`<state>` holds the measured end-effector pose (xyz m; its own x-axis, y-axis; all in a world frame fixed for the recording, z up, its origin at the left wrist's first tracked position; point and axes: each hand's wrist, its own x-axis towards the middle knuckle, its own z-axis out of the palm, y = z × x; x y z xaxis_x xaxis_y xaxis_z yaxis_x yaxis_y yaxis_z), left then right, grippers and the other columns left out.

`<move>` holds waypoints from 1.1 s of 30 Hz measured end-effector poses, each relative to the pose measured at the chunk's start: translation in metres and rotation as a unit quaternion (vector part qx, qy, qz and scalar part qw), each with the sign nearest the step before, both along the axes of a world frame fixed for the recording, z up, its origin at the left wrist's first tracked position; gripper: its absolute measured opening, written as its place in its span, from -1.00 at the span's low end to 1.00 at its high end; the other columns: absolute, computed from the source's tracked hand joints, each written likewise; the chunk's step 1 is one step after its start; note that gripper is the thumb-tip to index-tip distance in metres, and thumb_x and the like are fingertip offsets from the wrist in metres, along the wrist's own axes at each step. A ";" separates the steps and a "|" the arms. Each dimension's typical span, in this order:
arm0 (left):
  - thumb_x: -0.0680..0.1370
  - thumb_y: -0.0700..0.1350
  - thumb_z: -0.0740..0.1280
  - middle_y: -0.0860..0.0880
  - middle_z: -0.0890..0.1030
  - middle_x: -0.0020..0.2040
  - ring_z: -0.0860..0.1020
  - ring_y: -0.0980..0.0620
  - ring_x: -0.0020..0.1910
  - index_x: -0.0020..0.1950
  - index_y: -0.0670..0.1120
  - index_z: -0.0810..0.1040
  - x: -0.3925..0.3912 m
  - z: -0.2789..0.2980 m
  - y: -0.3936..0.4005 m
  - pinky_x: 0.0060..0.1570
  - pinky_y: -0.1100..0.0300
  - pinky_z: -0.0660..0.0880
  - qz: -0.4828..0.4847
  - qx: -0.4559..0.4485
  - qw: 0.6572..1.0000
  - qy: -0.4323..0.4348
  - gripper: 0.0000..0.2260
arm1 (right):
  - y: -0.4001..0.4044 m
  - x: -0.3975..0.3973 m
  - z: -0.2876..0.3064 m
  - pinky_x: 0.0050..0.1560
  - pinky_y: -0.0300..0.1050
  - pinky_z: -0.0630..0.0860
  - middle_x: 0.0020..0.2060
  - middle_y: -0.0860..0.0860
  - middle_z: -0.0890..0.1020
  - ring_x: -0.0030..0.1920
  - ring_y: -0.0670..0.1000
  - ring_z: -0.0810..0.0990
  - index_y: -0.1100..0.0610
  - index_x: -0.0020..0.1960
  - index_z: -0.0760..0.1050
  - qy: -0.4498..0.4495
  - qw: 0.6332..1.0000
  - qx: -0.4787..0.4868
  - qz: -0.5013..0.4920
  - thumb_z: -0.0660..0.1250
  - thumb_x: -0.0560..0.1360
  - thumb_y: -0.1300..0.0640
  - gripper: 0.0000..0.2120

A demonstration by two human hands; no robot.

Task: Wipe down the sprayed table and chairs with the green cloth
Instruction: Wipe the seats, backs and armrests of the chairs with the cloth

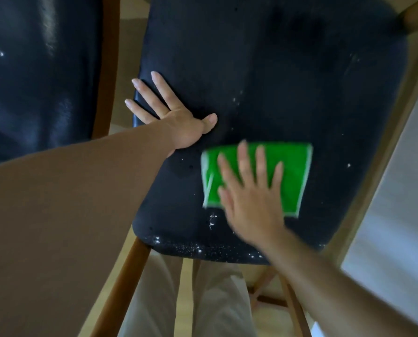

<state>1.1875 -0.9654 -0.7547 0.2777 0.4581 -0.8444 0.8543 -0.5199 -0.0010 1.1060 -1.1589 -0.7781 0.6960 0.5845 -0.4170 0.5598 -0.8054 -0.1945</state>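
Observation:
A dark padded chair seat (271, 76) on a wooden frame fills the middle of the head view, speckled with white spray droplets near its front edge. A folded green cloth (293, 173) lies flat on the seat's near right part. My right hand (249, 190) presses on the cloth with straight, spread fingers and is blurred by motion. My left hand (176, 117) rests flat on the seat's left edge, fingers spread and straight, thumb pointing toward the cloth.
A second dark chair seat (37, 76) with a wooden rail (105, 66) stands to the left. The wooden frame (383, 147) of the wiped chair runs along the right, beside a pale surface (402, 203). My light trousers and the wooden floor show below.

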 end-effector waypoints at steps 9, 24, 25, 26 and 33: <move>0.40 0.43 0.26 -0.07 -0.62 0.39 -0.49 -0.28 0.41 0.34 0.01 -0.65 -0.004 -0.011 0.003 0.38 -0.37 -0.22 0.010 -0.015 1.000 -0.007 0.12 | -0.016 -0.018 -0.002 0.38 0.37 0.01 0.54 -0.07 -0.07 0.47 0.20 0.12 -0.16 0.54 -0.02 0.022 0.999 0.024 0.030 -0.01 0.59 -0.16 -0.46; 0.39 0.46 0.23 -0.07 -0.56 0.44 -0.44 -0.31 0.43 0.40 0.02 -0.59 -0.008 -0.018 0.000 0.42 -0.21 -0.06 -0.010 0.028 0.999 -0.035 0.10 | 0.067 0.191 -0.014 0.42 0.42 -0.13 0.54 0.05 0.14 0.54 0.23 0.02 -0.08 0.51 0.14 -0.110 0.980 0.015 -0.164 -0.15 0.60 -0.11 -0.50; 0.39 0.46 0.23 -0.07 -0.56 0.44 -0.44 -0.31 0.43 0.40 0.03 -0.59 -0.009 -0.019 0.000 0.42 -0.20 -0.04 -0.011 0.031 0.999 -0.042 0.10 | 0.064 0.176 -0.012 0.42 0.42 -0.15 0.57 0.07 0.04 0.55 0.23 -0.06 -0.10 0.55 0.06 -0.100 0.983 0.017 -0.152 -0.14 0.61 -0.12 -0.49; 0.38 0.46 0.23 -0.06 -0.56 0.44 -0.45 -0.31 0.43 0.40 0.04 -0.59 -0.010 -0.020 0.000 0.41 -0.18 0.00 -0.009 0.030 0.998 -0.049 0.10 | 0.061 0.160 -0.011 0.42 0.40 -0.16 0.58 0.07 -0.04 0.55 0.23 -0.13 -0.11 0.56 -0.02 -0.085 0.986 0.023 -0.143 -0.13 0.62 -0.12 -0.48; 0.36 0.46 0.26 -0.01 -0.56 0.44 -0.46 -0.29 0.43 0.42 0.12 -0.55 -0.019 -0.019 0.011 0.32 -0.07 0.07 0.015 -0.043 0.992 -0.115 0.09 | 0.039 0.023 -0.002 0.39 0.34 -0.25 0.54 0.02 -0.30 0.52 0.20 -0.30 -0.15 0.56 -0.21 0.000 0.993 -0.005 -0.118 -0.15 0.63 -0.14 -0.47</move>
